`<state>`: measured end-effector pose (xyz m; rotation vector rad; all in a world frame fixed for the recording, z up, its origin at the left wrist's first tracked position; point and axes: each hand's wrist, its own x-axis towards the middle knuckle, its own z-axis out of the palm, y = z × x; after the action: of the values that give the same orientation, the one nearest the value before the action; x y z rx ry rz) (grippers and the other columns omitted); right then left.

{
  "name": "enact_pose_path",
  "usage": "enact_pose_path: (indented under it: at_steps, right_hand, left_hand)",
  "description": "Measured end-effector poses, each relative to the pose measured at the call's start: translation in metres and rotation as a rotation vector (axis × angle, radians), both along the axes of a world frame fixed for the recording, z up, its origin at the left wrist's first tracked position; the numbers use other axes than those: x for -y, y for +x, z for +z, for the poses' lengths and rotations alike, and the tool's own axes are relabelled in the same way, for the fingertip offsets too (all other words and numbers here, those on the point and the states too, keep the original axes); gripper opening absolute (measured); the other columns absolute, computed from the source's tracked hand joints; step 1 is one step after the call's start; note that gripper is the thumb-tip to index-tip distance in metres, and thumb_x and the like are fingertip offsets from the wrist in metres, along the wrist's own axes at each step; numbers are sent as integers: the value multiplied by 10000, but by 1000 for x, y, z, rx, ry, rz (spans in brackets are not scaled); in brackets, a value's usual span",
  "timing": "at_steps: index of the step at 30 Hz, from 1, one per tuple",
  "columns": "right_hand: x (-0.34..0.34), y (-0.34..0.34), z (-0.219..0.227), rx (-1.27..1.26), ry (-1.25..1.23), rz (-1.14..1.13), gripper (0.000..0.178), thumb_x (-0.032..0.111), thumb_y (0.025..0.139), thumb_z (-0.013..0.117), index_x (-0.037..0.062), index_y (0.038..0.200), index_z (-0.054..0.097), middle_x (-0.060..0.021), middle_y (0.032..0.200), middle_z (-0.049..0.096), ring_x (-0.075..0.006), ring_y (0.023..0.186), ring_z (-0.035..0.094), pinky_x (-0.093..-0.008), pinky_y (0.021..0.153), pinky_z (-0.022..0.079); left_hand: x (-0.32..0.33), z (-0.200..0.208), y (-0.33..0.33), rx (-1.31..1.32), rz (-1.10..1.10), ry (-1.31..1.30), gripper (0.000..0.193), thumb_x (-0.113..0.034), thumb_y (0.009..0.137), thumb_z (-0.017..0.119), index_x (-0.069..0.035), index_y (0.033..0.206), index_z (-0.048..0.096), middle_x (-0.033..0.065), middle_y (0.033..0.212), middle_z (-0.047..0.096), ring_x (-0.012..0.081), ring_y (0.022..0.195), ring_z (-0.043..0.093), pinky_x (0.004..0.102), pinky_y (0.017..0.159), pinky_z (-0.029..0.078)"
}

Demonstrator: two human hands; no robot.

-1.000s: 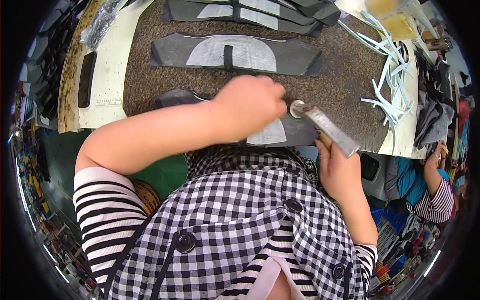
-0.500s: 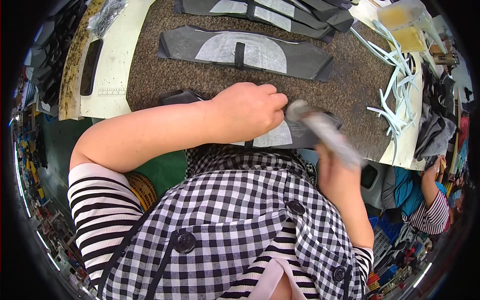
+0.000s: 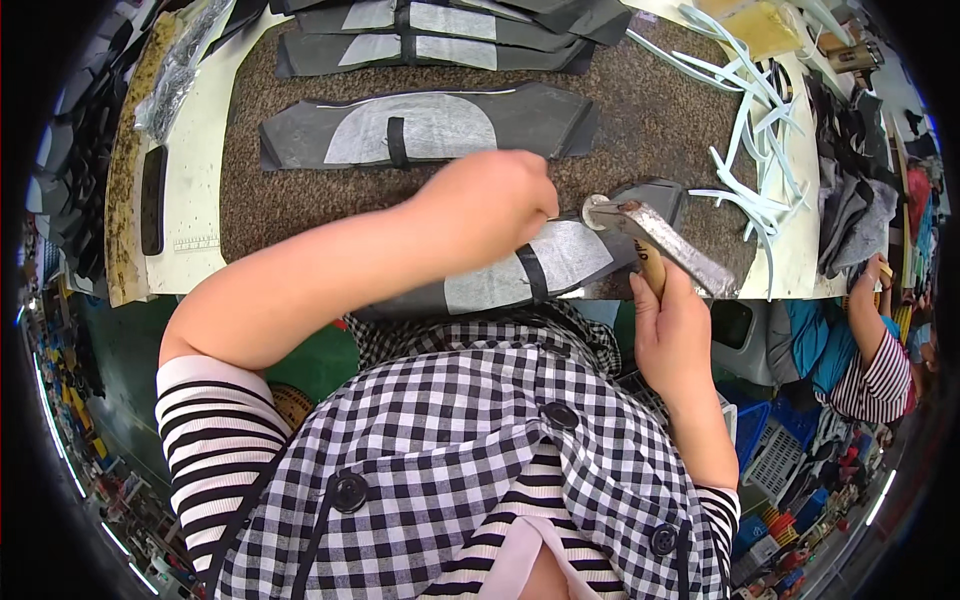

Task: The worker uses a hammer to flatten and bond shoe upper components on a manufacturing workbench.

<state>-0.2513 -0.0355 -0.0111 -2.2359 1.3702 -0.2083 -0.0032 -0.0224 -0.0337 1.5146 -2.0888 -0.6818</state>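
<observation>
Across the upper half of the frame, a white table point(image 3: 195, 110) with a mottled yellow-brown edge at upper left. On it, a broad brown carpet-like mat point(image 3: 640, 130). At top centre, a stack of long, overlapping dark grey flat pieces point(image 3: 450, 48) with white patches; just below, a single dark grey piece point(image 3: 430, 125) with angled ends and a white half-round patch. At centre, along the mat's lower edge, a similar dark grey piece point(image 3: 572, 250), lying partly beneath the left forearm. At upper right, a tangle of narrow pale blue strips point(image 3: 750, 130). At centre, left hand point(image 3: 500, 200) curled into a fist over that lower piece, fingertips hidden; cannot tell whether pinching it. At centre right, right hand point(image 3: 675, 325) wrapped around the wooden handle of a silver metal-headed hammer point(image 3: 670, 245). At left, a flat black phone point(image 3: 154, 200).
</observation>
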Motion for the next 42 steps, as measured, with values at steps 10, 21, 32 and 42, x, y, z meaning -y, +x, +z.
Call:
enact_pose_path:
  at_steps: [10, 21, 32, 42]
  right_hand:
    - [5, 14, 6, 49, -78, 174, 177, 131, 891, 574, 37, 1041, 589, -198, 882, 625, -414, 787, 608, -480, 679, 488]
    - [4, 23, 3, 29, -81, 223, 231, 128, 898, 564, 41, 1109, 598, -220, 865, 631, -423, 770, 608, -495, 667, 484]
    - [-1, 31, 7, 121, -74, 232, 221, 129, 899, 562, 43, 1097, 607, -214, 898, 632, -419, 800, 611, -494, 683, 487]
    - [-1, 37, 11, 111, -126, 371, 201, 150, 899, 575, 29, 1059, 596, -216, 892, 626, -422, 773, 618, -498, 659, 493]
  left_hand:
    - [-13, -2, -8, 401, -145, -288, 179, -122, 723, 623, -14, 862, 653, 58, 824, 562, 217, 722, 582, 324, 605, 508]
    - [-29, -3, -1, 333, -55, -350, 163, -99, 703, 599, -78, 859, 643, 69, 792, 541, 245, 740, 575, 384, 623, 496]
    - [-55, -11, -1, 276, 118, -277, 119, -122, 731, 634, -69, 838, 641, 65, 799, 576, 252, 743, 581, 371, 659, 495]
    - [-77, -13, -10, 357, 224, -321, 91, -78, 718, 695, -66, 796, 649, 49, 800, 616, 233, 762, 588, 332, 678, 472]
